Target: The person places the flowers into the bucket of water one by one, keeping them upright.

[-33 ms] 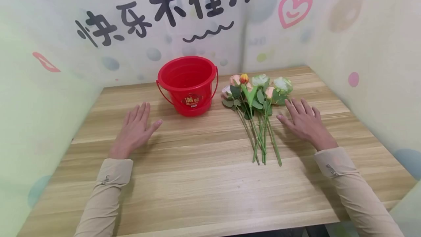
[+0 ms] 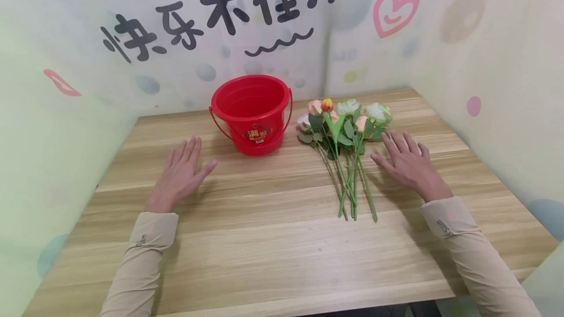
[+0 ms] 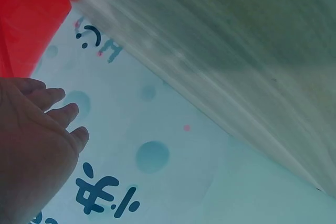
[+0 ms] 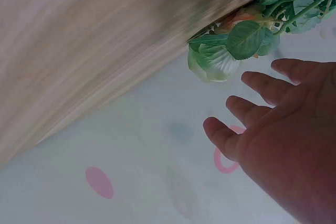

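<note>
Flowers (image 2: 345,139) lie at four o'clock from red bucket (image 2: 253,121), none visibly inside; all handling apparently remains. Left hand (image 2: 178,175) and right hand (image 2: 407,165), fingers extended, hold nothing.

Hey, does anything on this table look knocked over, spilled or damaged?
Nothing stands out. The red bucket stands upright, and the flowers lie beside it in a loose bunch, a few stems crossing. I see no spill or damage on the table.
</note>
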The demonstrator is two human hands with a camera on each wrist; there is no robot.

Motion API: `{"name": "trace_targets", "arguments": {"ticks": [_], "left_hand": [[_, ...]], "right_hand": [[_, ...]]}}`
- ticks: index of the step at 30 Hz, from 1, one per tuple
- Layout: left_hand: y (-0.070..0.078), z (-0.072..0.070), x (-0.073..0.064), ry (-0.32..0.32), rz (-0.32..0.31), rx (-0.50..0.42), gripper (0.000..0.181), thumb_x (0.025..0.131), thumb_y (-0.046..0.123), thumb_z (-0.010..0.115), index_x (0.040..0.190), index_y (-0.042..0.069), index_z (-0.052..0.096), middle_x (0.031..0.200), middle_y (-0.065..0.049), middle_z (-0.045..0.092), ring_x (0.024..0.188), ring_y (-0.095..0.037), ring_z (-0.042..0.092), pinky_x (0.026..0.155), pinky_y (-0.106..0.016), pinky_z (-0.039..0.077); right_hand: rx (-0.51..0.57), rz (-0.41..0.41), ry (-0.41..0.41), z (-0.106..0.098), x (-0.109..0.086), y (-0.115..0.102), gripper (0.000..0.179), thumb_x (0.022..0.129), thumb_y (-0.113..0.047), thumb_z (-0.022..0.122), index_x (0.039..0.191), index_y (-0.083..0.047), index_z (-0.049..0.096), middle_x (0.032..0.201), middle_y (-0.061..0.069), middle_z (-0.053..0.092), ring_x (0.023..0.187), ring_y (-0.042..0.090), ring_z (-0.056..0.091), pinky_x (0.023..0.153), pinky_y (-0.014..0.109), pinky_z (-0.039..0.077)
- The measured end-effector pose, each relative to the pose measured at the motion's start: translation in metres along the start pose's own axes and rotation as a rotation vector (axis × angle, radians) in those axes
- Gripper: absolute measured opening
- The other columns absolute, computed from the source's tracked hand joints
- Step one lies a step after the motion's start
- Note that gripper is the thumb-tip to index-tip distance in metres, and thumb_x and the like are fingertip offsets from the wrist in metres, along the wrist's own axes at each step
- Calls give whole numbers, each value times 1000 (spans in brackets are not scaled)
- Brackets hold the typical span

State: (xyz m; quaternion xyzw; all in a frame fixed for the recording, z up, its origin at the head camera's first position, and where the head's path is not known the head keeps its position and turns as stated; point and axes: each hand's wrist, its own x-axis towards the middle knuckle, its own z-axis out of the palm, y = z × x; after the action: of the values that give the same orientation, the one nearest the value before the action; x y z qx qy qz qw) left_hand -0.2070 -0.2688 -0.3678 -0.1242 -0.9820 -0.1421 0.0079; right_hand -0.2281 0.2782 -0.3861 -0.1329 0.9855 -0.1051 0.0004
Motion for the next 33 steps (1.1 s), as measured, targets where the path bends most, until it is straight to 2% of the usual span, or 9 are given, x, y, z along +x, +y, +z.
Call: {"name": "trace_targets", "arguments": {"ticks": [7, 19, 24, 33], "left_hand": [[-2, 3, 1, -9, -7, 7, 91, 107, 61, 33, 163, -5, 5, 169, -27, 6, 155, -46, 0, 123, -60, -4], [1, -1, 0, -2, 3, 6, 90, 107, 60, 35, 163, -5, 6, 169, -27, 9, 155, -45, 1, 123, -60, -3], [2, -2, -1, 23, 17, -15, 91, 106, 61, 36, 163, -4, 9, 169, -26, 11, 155, -45, 2, 123, -60, -4], [10, -11, 4, 73, 29, -85, 94, 103, 64, 41, 165, 1, 9, 169, -23, 14, 157, -40, 3, 123, -57, -6]], "right_hand": [[6, 5, 3, 1, 0, -1, 83, 108, -60, 28, 163, 1, 16, 166, 30, 13, 151, 56, 4, 115, 76, 7], [45, -5, -11, -2, 1, -5, 83, 109, -59, 28, 163, 2, 15, 165, 32, 14, 150, 57, 6, 113, 77, 10], [89, -17, 25, -3, 1, -9, 81, 110, -57, 32, 162, 4, 18, 161, 35, 21, 148, 57, 11, 109, 79, 15], [199, -60, 133, -5, 9, -21, 70, 109, -42, 51, 153, 9, 35, 148, 38, 38, 135, 61, 29, 106, 76, 24]]}}
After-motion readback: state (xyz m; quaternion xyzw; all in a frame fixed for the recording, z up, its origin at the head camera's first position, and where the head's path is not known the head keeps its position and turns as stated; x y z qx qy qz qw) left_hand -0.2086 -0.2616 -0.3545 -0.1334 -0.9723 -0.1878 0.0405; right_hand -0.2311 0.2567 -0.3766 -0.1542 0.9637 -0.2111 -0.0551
